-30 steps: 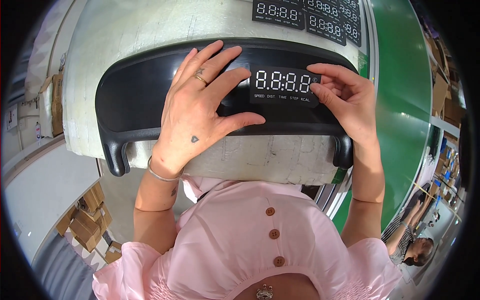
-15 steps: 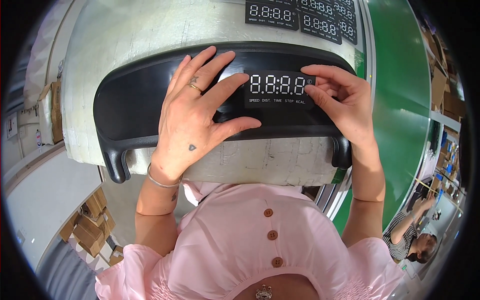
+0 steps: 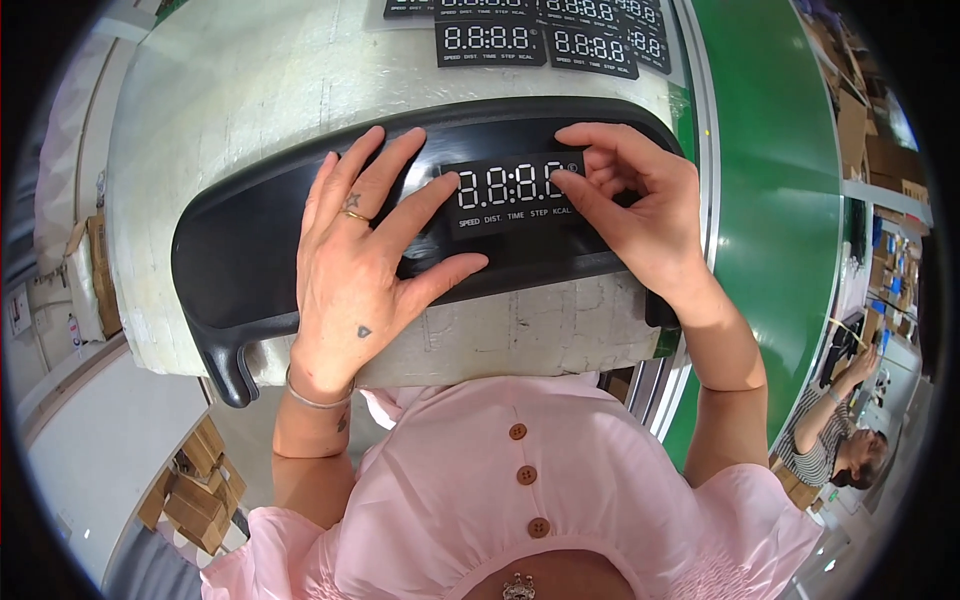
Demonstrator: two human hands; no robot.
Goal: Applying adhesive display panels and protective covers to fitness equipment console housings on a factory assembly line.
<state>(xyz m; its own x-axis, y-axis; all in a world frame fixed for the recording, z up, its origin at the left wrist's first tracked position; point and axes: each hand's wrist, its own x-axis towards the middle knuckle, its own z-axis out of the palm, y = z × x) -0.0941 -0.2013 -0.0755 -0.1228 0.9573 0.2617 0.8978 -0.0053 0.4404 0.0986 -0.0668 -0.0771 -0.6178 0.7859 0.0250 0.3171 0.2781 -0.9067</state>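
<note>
A curved black plastic console housing with a glossy face and a downturned leg at each end lies on the wrapped surface. On its right half is a rectangular black display sticker with white digit segments. My left hand rests on the housing with its fingers spread, the forefinger touching the sticker's left edge. My right hand pinches the sticker's right end between thumb and forefinger, the other fingers curled. Whether the sticker's underside lies fully against the housing, I cannot tell.
Several matching display stickers lie at the far side of the plastic-wrapped work surface. A green strip runs along the right. Cardboard boxes stand at lower left. Another person works at far right.
The housing now appears further left and more tilted, its right end higher, and the sticker and both hands have shifted with it. My right thumb reaches further over the sticker.
</note>
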